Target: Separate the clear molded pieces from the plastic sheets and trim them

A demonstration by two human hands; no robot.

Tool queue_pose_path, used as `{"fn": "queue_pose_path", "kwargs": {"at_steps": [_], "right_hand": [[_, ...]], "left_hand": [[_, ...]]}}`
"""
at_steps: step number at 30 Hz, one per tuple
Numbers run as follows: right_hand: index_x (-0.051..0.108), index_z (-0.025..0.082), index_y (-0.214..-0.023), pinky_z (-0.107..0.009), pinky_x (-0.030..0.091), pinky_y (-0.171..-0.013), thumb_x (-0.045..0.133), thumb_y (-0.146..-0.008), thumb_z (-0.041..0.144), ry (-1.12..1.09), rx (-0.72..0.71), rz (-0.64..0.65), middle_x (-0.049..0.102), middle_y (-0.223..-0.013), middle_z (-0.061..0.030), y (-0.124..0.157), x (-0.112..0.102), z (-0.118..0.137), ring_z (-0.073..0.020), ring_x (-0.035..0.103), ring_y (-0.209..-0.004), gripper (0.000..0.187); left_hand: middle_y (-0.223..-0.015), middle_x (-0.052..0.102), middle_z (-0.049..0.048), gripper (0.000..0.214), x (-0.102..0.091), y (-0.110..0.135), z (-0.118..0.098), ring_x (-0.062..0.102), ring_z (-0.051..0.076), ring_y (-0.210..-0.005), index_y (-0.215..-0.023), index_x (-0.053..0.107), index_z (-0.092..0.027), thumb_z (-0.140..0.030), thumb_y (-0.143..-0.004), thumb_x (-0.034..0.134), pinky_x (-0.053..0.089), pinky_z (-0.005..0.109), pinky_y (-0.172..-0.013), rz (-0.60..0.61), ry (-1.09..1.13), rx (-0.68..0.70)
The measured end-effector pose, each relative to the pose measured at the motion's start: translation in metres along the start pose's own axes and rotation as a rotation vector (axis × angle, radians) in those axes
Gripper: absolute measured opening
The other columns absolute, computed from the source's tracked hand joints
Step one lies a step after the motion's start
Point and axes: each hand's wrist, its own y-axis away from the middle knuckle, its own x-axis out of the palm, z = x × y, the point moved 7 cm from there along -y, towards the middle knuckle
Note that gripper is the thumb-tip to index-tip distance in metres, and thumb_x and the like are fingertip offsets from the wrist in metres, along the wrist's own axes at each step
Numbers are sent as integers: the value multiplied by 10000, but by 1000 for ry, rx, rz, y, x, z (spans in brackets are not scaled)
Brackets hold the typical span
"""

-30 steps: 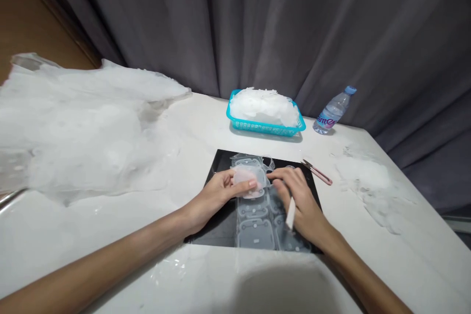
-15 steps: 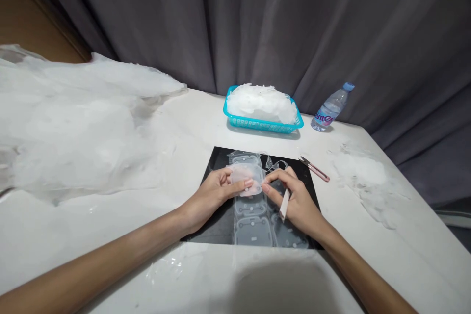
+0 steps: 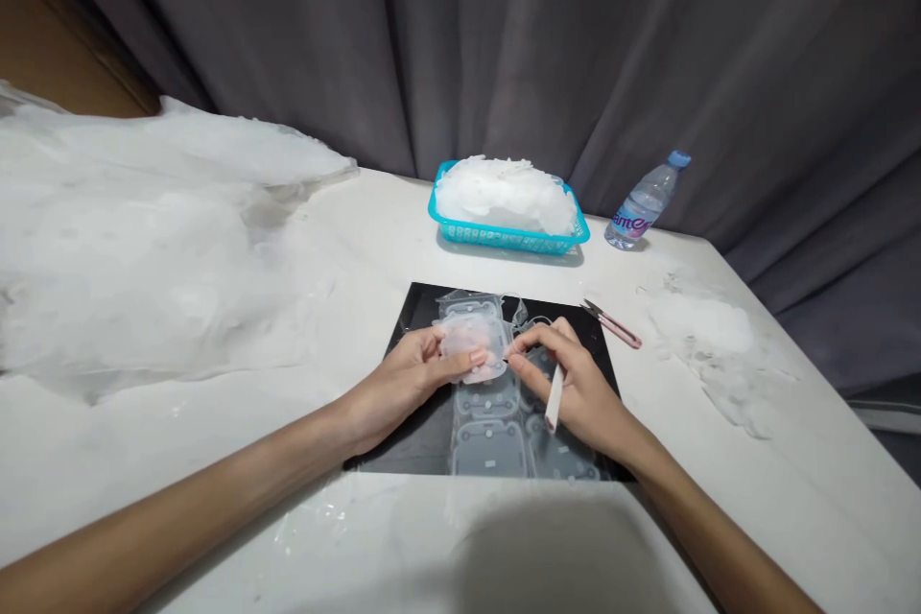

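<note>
A clear plastic piece (image 3: 471, 342) is pinched in the left hand (image 3: 410, 374), lifted just above the black mat (image 3: 417, 326), while its edge is gripped by the right hand's (image 3: 576, 384) fingertips; a thin white blade (image 3: 554, 398) is also kept tucked in that hand. A moulded strip (image 3: 496, 432) lies flat on the mat, likely for contrast. Farther back on the desk (image 3: 720, 499), a turquoise basket (image 3: 504, 236) is heaped with white plastic pieces, beside a water bottle (image 3: 643, 203).
</note>
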Motion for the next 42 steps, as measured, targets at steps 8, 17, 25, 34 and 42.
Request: {"fn": "queue_pose_path", "kwargs": {"at_steps": [8,17,25,34,42], "right_hand": [[600,211,-1113,-430,494,-884,544,-1027,212,249,-142,-184,622,-1044,-93,5,-10,7,-271,559,-1005,102],[616,186,-1314,-428,544,-812,628,-1012,282,611,-480,-178,698,-1113,-141,14,31,43,-290,597,-947,317],[674,150,-1210,-374,568,-779,568,-1022,104,508,-484,-291,735,-988,-100,12,17,41,-229,646,-856,221],[641,122,-1181,-382,574,-825,575,-1015,115,441,-477,-245,731,-995,-128,13,24,42,-250,677,-904,179],[632,186,-980,-332,502,-735,533,-1024,354,102,93,-477,728,-879,-63,-6,-29,-26,-217,675,-790,200]], "left_hand": [[-1039,802,107,351,-1,-3,-1,716,244,-1010,-1000,802,-145,-483,-927,744,519,366,-1008,-2,-17,30],[-953,786,90,457,8,-1,4,715,239,-981,-986,782,-143,-572,-979,626,514,373,-1024,62,-78,95],[-681,631,-3,521,-26,3,-23,577,167,-646,-797,674,-173,-636,-996,540,466,305,-671,-184,-574,207],[-1002,725,21,234,-5,8,-31,669,197,-970,-979,770,-216,-402,-1013,632,470,324,-910,-102,-670,464],[-820,660,9,261,-10,5,-25,614,166,-759,-844,714,-180,-370,-984,603,465,290,-721,-114,-708,369]]}}
